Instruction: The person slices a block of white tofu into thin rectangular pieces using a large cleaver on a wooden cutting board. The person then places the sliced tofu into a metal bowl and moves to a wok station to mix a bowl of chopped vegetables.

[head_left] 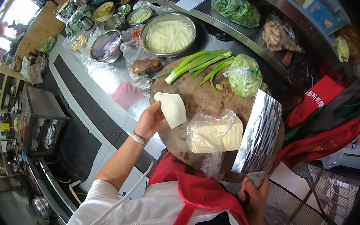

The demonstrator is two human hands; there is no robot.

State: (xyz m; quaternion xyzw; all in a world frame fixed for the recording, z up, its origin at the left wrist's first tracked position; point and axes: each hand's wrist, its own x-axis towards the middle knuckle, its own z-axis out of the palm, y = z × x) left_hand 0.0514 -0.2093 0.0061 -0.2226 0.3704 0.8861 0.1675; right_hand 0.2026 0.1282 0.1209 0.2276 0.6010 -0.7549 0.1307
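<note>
Fingers of left hand pinch pale sheet by its left edge over round board, forearm extended. Right hand lower, seemingly closed round cleaver handle; grip partly hidden.

The camera sits up on the head. It looks down past the red apron to the round board, close above the left hand and right hand. It sees very wide, from the metal shelf to the bright window far off at left, and lines bend near its rim.
</note>
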